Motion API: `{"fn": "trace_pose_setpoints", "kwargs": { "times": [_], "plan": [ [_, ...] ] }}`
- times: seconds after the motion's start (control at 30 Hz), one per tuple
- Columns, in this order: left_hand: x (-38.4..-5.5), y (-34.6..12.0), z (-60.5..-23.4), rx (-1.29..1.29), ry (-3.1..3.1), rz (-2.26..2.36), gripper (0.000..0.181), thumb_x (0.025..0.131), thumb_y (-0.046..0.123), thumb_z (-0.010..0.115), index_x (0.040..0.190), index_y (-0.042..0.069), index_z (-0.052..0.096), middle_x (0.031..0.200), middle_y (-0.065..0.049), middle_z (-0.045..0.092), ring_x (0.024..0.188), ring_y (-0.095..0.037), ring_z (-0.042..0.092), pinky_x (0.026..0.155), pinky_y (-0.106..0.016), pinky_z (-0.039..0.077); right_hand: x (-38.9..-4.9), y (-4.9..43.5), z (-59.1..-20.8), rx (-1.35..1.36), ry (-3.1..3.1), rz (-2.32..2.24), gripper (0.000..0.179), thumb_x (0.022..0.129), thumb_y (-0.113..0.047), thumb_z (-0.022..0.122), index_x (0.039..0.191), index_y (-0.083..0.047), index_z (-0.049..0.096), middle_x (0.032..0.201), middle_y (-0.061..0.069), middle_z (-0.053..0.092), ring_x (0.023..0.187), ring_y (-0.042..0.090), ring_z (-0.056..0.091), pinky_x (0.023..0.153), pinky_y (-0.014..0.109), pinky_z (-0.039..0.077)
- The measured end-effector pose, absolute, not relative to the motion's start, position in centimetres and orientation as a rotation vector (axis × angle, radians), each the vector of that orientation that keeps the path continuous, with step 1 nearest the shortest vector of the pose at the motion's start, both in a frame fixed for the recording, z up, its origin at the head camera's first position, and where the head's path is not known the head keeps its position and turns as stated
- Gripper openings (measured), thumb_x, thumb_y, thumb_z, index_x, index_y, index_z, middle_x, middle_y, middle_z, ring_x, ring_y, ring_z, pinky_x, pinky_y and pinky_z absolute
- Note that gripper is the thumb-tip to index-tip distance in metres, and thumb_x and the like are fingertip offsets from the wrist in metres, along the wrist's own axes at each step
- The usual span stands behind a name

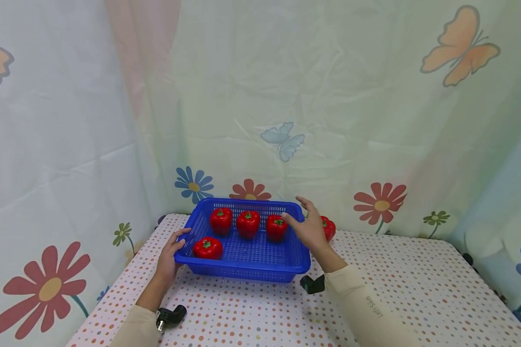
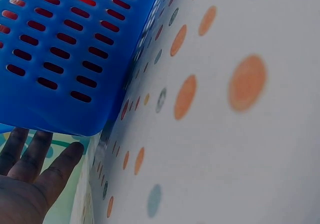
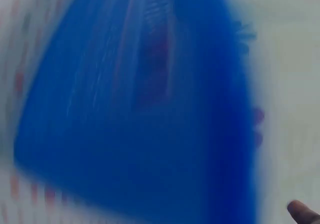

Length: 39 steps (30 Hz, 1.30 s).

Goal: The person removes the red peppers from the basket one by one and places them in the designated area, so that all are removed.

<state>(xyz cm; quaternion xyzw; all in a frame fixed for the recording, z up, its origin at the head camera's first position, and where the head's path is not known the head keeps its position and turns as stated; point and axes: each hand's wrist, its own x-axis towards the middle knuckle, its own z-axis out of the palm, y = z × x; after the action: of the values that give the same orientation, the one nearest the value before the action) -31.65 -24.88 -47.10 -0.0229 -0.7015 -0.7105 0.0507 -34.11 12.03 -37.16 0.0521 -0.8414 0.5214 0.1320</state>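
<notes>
Showing polka dots, the tabletop [image 1: 243, 318] is stretching below the blue slotted basket [image 1: 247, 266]. The left hand [image 1: 169, 258] is touching the basket's left rim with straight, slightly parted fingers. The right hand [image 1: 311, 230] is hovering by its right rim, fingers and thumb apart. Four red bell peppers [image 1: 248, 225] are sitting inside the basket; a fifth bell pepper [image 1: 329, 228] is resting just beside its right side.
</notes>
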Motion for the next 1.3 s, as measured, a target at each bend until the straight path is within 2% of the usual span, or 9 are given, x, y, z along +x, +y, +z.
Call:
{"fn": "trace_pose_setpoints", "kwargs": {
  "times": [0.2, 0.37, 0.5, 0.6, 0.9, 1.13, 1.3],
  "plan": [
    [-31.6, -25.0, -46.8, -0.063, -2.131, -2.176, 0.043, 0.106, 0.027, 0.032, 0.148, 0.019, 0.038, 0.163, -0.013, 0.020, 0.145, -0.041, 0.030, 0.111, -0.060, 0.032, -31.5, 5.1, -37.8, 0.417, -2.558, 1.683, 0.079, 0.085, -0.036, 0.075, 0.151, -0.019, 0.034, 0.153, 0.019, 0.039, 0.140, 0.044, 0.038, 0.106, 0.065, 0.036],
    [-31.7, -24.4, -46.8, -0.079, -2.119, -2.196, 0.043, 0.106, 0.026, 0.032, 0.148, 0.019, 0.038, 0.163, -0.013, 0.019, 0.146, -0.042, 0.029, 0.111, -0.061, 0.032, -31.5, 1.6, -39.5, 0.565, -2.679, 1.752, 0.084, 0.084, -0.031, 0.078, 0.153, -0.017, 0.031, 0.151, 0.020, 0.042, 0.138, 0.043, 0.041, 0.104, 0.057, 0.043],
    [-31.8, -24.2, -46.9, -0.082, -2.120, -2.186, 0.043, 0.106, 0.026, 0.032, 0.148, 0.019, 0.039, 0.163, -0.013, 0.020, 0.145, -0.043, 0.030, 0.111, -0.061, 0.032, -32.4, 0.3, -40.0, 0.596, -2.706, 1.813, 0.085, 0.082, -0.020, 0.080, 0.152, -0.016, 0.033, 0.148, 0.021, 0.046, 0.135, 0.044, 0.046, 0.100, 0.054, 0.047],
    [-31.7, -24.4, -46.9, -0.071, -2.119, -2.174, 0.043, 0.106, 0.026, 0.031, 0.148, 0.019, 0.039, 0.163, -0.013, 0.021, 0.144, -0.043, 0.031, 0.110, -0.062, 0.033, -33.0, -0.5, -40.1, 0.603, -2.748, 1.827, 0.085, 0.081, -0.019, 0.081, 0.152, -0.017, 0.034, 0.147, 0.020, 0.048, 0.133, 0.042, 0.048, 0.100, 0.055, 0.047],
    [-31.7, -24.9, -47.0, -0.059, -2.129, -2.157, 0.043, 0.106, 0.027, 0.032, 0.147, 0.020, 0.040, 0.162, -0.010, 0.023, 0.144, -0.041, 0.032, 0.110, -0.060, 0.034, -34.0, -3.5, -40.5, 0.624, -2.895, 1.705, 0.085, 0.077, -0.020, 0.084, 0.150, -0.019, 0.040, 0.143, 0.017, 0.053, 0.131, 0.037, 0.050, 0.106, 0.056, 0.042],
    [-31.6, -25.0, -47.0, -0.062, -2.141, -2.162, 0.043, 0.106, 0.027, 0.030, 0.149, 0.020, 0.037, 0.163, -0.012, 0.021, 0.143, -0.042, 0.033, 0.109, -0.059, 0.036, -34.7, -4.9, -41.2, 0.703, -2.965, 1.565, 0.072, 0.079, -0.024, 0.083, 0.142, -0.016, 0.051, 0.138, 0.016, 0.056, 0.122, 0.033, 0.055, 0.103, 0.052, 0.046],
    [-31.7, -24.8, -46.8, -0.065, -2.147, -2.160, 0.043, 0.107, 0.028, 0.030, 0.149, 0.020, 0.037, 0.163, -0.012, 0.022, 0.143, -0.042, 0.033, 0.109, -0.059, 0.036, -34.7, -4.9, -41.3, 0.647, -2.996, 1.416, 0.067, 0.078, -0.028, 0.083, 0.138, -0.018, 0.054, 0.136, 0.015, 0.058, 0.118, 0.033, 0.057, 0.101, 0.054, 0.046]
  ]
}}
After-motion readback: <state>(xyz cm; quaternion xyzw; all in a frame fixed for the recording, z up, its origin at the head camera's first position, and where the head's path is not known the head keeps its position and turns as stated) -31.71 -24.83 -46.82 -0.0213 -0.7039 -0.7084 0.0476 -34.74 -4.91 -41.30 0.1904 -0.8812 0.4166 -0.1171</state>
